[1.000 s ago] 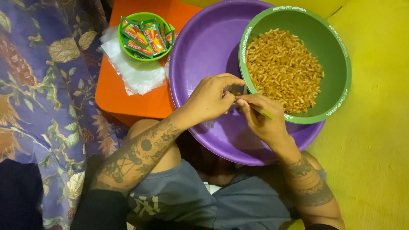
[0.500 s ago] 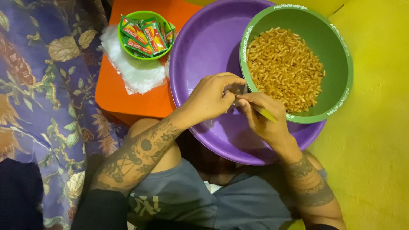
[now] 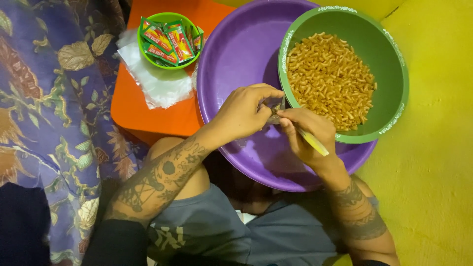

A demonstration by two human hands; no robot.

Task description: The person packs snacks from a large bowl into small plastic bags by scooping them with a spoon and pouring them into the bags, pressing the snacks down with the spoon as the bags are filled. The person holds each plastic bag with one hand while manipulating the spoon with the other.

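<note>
The left hand (image 3: pixel 244 112) and right hand (image 3: pixel 305 130) meet over the purple basin (image 3: pixel 236 54), both pinched on a small clear plastic bag (image 3: pixel 274 105) held between them, just beside the near rim of the green bowl (image 3: pixel 389 64) of fried macaroni (image 3: pixel 329 79). The right hand, nearer the bowl, also grips a pale yellow stick-like handle (image 3: pixel 313 141) slanting down and right; its tip is hidden by the fingers. The bag's opening and contents are hard to make out
</note>
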